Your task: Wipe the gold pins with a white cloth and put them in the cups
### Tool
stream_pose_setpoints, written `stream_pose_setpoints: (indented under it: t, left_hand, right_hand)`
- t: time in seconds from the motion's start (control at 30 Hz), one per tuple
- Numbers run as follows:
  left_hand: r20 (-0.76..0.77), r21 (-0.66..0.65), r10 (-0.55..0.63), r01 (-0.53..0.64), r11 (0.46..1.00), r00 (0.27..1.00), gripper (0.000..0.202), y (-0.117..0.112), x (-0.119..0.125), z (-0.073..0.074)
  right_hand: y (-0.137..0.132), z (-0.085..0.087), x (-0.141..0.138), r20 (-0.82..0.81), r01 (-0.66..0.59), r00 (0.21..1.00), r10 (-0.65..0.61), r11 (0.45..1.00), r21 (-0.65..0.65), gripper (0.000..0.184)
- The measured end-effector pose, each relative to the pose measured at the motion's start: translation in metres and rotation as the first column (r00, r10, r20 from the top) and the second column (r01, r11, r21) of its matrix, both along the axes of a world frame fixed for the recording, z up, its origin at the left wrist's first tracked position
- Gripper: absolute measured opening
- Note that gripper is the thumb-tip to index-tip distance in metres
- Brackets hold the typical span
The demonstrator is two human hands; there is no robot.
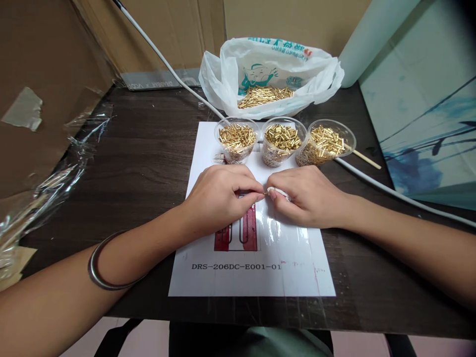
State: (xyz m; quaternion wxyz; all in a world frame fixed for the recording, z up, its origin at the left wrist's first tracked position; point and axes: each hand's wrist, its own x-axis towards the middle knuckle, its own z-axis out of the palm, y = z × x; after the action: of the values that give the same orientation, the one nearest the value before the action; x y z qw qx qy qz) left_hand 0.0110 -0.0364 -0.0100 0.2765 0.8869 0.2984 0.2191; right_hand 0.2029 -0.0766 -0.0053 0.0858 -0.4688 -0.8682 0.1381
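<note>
Above the printed sheet (297, 258), my left hand (226, 193) pinches a tiny gold-coloured metal pin (265, 193) between thumb and forefinger. My right hand (307, 196) is closed at the pin's other end, with a small white piece (279, 192) between thumb and fingers. What the white piece is made of cannot be made out. Just beyond the hands stand a left clear plastic cup (238, 157), a middle cup (274, 158) and a right cup (308, 157), all filled with small gold-coloured metal pieces. The right cup leans over.
A white plastic bag (320, 84) with more gold-coloured pieces lies behind the cups. A white cable (159, 54) crosses the dark table (145, 144). Near the right cup is a thin wooden stick (366, 159). Cardboard (44, 64) and clear plastic wrap (55, 188) border the left side.
</note>
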Motion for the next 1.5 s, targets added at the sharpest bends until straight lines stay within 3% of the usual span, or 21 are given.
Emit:
stream_pose_setpoints:
  t: [0.47, 1.5]
  left_hand:
    - [-0.046, 0.091, -0.084, 0.088, 0.992, 0.995, 0.018, -0.0003, -0.0018, -0.0006]
    - [-0.069, 0.035, -0.04, 0.042, 0.998, 0.997, 0.015, 0.0005, -0.0018, 0.0023]
  right_hand:
    - [0.0027, -0.0025, 0.0, 0.002, -0.024, 1.0, 0.024, 1.0, -0.008, 0.021]
    - [0.001, -0.0002, -0.0001, 0.075, -0.025, 0.997, 0.027, 0.999, -0.028, 0.025]
